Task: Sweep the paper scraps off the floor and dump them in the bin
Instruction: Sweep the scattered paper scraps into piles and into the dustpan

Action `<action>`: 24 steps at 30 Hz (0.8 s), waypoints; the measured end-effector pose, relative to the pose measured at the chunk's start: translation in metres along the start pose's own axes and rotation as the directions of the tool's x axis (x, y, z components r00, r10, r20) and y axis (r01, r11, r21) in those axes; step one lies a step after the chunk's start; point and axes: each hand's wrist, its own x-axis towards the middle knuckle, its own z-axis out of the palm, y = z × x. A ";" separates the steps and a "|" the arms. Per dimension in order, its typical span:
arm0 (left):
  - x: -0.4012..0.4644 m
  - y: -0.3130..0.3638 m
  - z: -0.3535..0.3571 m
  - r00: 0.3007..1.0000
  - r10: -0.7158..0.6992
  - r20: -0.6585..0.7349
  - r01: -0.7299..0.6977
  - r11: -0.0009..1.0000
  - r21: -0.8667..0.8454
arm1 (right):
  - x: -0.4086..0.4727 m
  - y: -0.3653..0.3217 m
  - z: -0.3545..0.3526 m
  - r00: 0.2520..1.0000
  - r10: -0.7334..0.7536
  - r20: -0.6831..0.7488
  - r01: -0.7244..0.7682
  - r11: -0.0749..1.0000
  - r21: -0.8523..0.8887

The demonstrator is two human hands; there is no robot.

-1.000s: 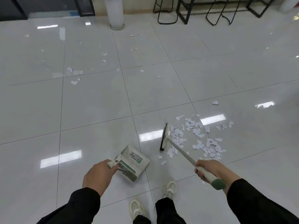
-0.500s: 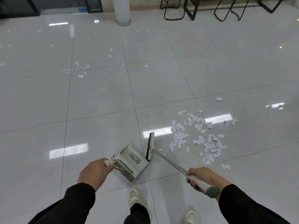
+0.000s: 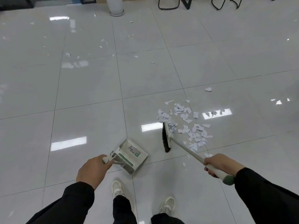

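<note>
My left hand (image 3: pixel 93 171) grips the handle of a silver metal dustpan (image 3: pixel 131 155) that rests on the tiled floor in front of my feet. My right hand (image 3: pixel 221 164) grips the white, green-capped handle of a brush (image 3: pixel 166 137). Its black bristle head stands on the floor right of the dustpan, at the left edge of a pile of white paper scraps (image 3: pixel 189 125). A gap of bare tile separates brush and dustpan. More scraps (image 3: pixel 135 56) lie scattered farther away. No bin is in view.
A white cylindrical stand (image 3: pixel 116 5) rises at the far centre. Black metal chair and table legs (image 3: pixel 186 4) line the far right. My two shoes (image 3: pixel 118 189) stand just behind the dustpan. A single scrap (image 3: pixel 208 89) lies beyond the pile.
The brush swept left to the dustpan's edge, then swung back right to the left edge of the scrap pile. My feet have shifted. The dustpan stays in my left hand's grip.
</note>
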 end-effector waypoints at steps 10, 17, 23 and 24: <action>-0.033 0.079 0.032 1.000 -0.009 0.021 0.009 1.000 -0.019 | -0.011 0.018 -0.099 1.000 -0.003 -0.029 0.008 0.984 0.179; -0.031 0.122 0.020 0.999 0.009 0.039 -0.008 1.000 -0.022 | -0.031 -0.012 -0.094 0.997 -0.039 0.060 0.017 0.943 0.333; -0.011 0.144 -0.003 0.998 0.062 0.003 -0.061 0.997 -0.044 | -0.026 -0.068 -0.055 0.985 -0.118 0.125 0.044 0.877 0.479; 0.000 0.142 -0.012 0.998 0.063 -0.002 -0.063 0.997 -0.044 | -0.020 -0.084 -0.044 0.982 -0.126 0.143 0.038 0.865 0.500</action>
